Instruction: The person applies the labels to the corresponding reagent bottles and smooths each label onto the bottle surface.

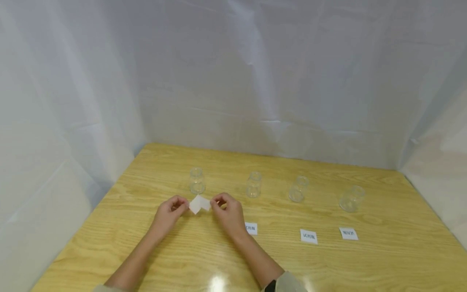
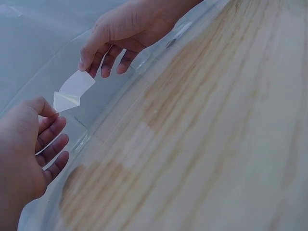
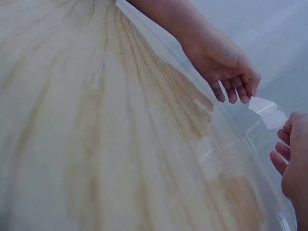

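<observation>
Between my two hands, held up over the near left of the wooden table [image 1: 182, 251], is a small white label [image 1: 199, 204] with a crease and a turned-up flap. My left hand [image 1: 168, 215] pinches its left edge between thumb and forefinger. At the opposite edge, the thumb and fingertips of my right hand [image 1: 230, 213] pinch it. A shiny, partly see-through flap shows on the label [image 2: 76, 90] in the left wrist view. Just behind it stands a clear glass jar [image 1: 197, 181]. In the right wrist view the label [image 3: 267, 112] spans the gap between both hands.
To the right of the first jar, three more clear glass jars [image 1: 254, 185] [image 1: 298, 189] [image 1: 352, 199] stand in a row. In front lie three white labels with dark handwriting [image 1: 251, 228] [image 1: 308, 236] [image 1: 348, 233], one partly behind my right hand. Pale sheeting [image 1: 204, 89] surrounds the table's back and sides.
</observation>
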Available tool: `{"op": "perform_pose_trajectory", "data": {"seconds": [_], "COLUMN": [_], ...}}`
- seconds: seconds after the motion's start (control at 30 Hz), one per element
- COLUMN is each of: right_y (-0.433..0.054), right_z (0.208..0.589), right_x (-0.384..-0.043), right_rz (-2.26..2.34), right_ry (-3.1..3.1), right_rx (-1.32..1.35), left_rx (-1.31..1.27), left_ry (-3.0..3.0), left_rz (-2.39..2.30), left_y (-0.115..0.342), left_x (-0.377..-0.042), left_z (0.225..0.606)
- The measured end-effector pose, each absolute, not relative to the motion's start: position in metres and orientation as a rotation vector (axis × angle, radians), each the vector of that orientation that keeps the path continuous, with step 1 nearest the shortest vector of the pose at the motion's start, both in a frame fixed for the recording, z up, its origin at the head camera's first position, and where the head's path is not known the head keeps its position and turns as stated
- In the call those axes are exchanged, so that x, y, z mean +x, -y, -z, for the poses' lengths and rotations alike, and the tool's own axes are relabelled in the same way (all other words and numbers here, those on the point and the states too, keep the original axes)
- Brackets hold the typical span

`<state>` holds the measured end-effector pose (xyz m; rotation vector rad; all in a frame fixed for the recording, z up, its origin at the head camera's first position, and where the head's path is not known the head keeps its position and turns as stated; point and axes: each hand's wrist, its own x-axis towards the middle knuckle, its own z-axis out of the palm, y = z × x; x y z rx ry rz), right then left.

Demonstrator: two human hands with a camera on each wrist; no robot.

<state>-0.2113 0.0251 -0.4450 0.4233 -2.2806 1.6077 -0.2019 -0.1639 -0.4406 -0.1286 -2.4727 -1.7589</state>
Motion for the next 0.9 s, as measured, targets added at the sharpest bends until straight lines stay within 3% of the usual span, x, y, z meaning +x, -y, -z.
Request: {"op": "perform_pose_trajectory", "data": {"seconds": [0.9], "right_y": [-0.0276], "right_z": [0.4455], "right_x": [-0.2128], "right_rz": [-1.667], "right_ry": [2.241], "right_rx": [0.343], "left_rx": [-0.103], "left_ry": [2.440], "left_rz": [1.731], "left_y": [0.1672], "left_x": [-0.2014], "left_z": [0.4416]}}
